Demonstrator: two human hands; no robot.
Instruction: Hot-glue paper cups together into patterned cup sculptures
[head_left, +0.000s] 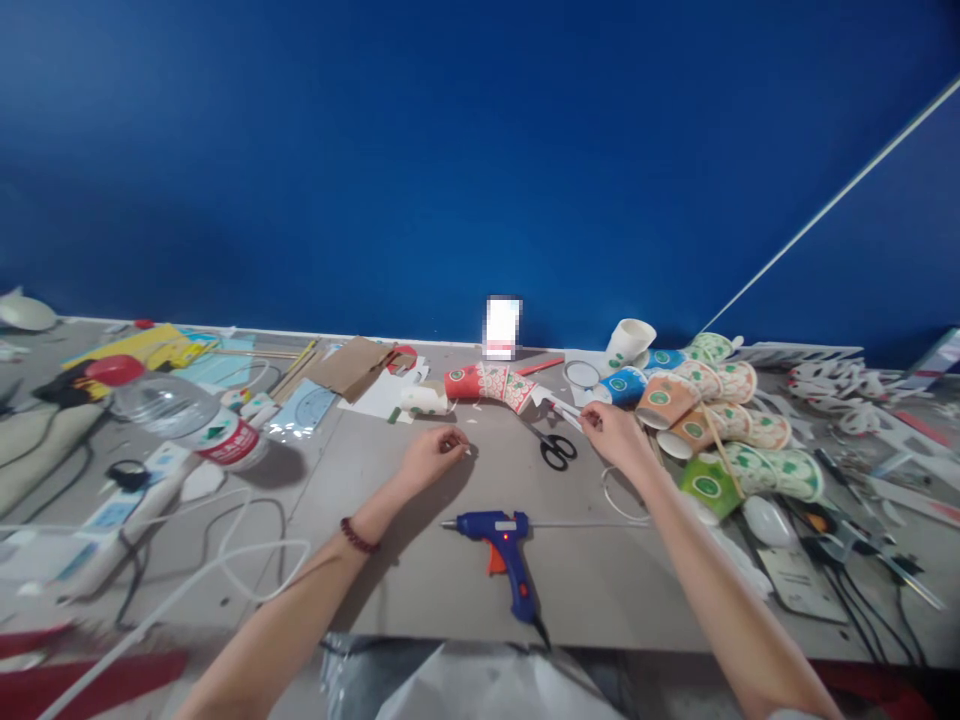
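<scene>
One grey bench (615, 590) carries everything before you. Your right hand (611, 430) has its fingers drawn together; your left hand (431, 460) curls closed above the middle. Nearest you lies the blue hot glue gun (514, 560); beyond your hands, the end-to-end red-patterned paper cups (491, 382). Black-handled scissors (559, 452) rest between your hands. At your right fingertips is a thin white strip (564, 412); whether you grip it, I cannot tell.

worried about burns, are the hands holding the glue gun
No, the glue gun lies on the table, apart from the left hand and the right hand.
</scene>
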